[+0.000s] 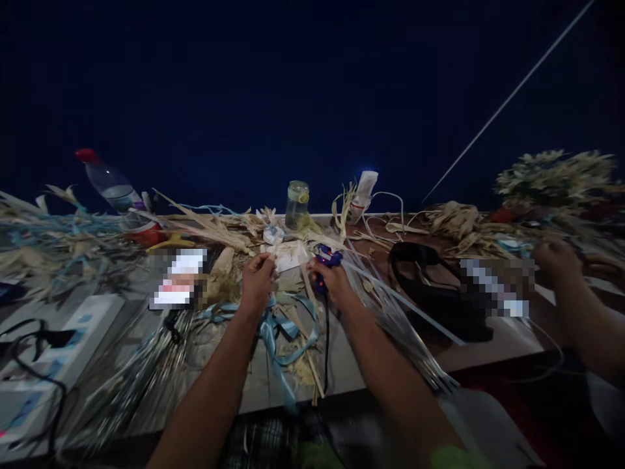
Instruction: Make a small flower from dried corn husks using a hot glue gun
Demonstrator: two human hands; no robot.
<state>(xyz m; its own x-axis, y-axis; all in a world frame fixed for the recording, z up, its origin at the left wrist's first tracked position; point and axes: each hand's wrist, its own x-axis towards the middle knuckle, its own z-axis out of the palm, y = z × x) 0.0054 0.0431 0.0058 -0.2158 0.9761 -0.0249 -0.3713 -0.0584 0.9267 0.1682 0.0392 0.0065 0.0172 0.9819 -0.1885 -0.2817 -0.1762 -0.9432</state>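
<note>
My left hand (258, 277) has its fingers pinched together above the table, with something small and pale at the fingertips that I cannot make out. Just to its right, my right hand (328, 277) is wrapped round a dark blue tool (329, 256) with small red lights, and a black cord (327, 345) runs down from it. A pale sheet (289, 255) lies behind and between the hands. Below them a light blue ribbon (278, 335) lies in loops among dry husk scraps (305, 371).
Phones (180, 279) glow left and right. A power strip (73, 345) and wire bundles (151, 352) lie left. Behind stand a jar (297, 205) and a tilted bottle (114, 189). A black strapped object (439, 293) and another person's hand (559, 260) are right.
</note>
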